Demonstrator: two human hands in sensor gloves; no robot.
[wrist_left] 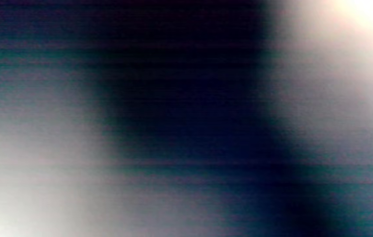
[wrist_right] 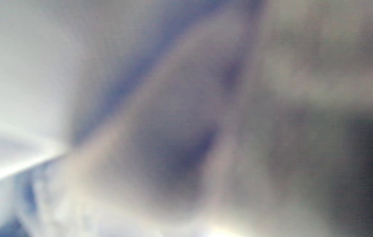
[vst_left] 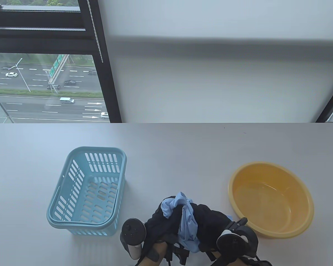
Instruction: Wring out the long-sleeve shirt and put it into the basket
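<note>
Pale blue cloth showed as a twisted strand in the middle of the bundle: the long-sleeve shirt (vst_left: 187, 221) was bunched between the 2 hands, light blue and black fabric wound together, held up near the table's front edge. The left hand (vst_left: 155, 232) sat under the bundle's left end, its tracker (vst_left: 133, 231) just outside it; the right hand (vst_left: 224, 235) sat at the right end beside its own tracker (vst_left: 237, 241). Fabric covered the fingers of both, so I cannot tell how tightly either gripped, though each looked closed into the cloth. Both wrist views were blurred beyond use.

Judging by the twist in the blue strand, the wringing was under way. To do it well, each hand would need a full wrap of cloth, turning in opposite senses. Any drips would best fall over the yellow basin (vst_left: 270, 199), which stood just to the right of the right hand, nearly touching the tracker, with what looked like a little water in it. Over the bare table (vst_left: 166, 144) the water would spread.

The blue slotted basket (vst_left: 87, 191) stood left of the left hand, near it and apart, open side up, with nothing in it. Beyond the grip the tabletop ran free to its far edge at the wall. Room to swing was tightest on the right, against the basin's rim; leftward the path to the basket looked short and unobstructed, needing only a lift over its near wall.
</note>
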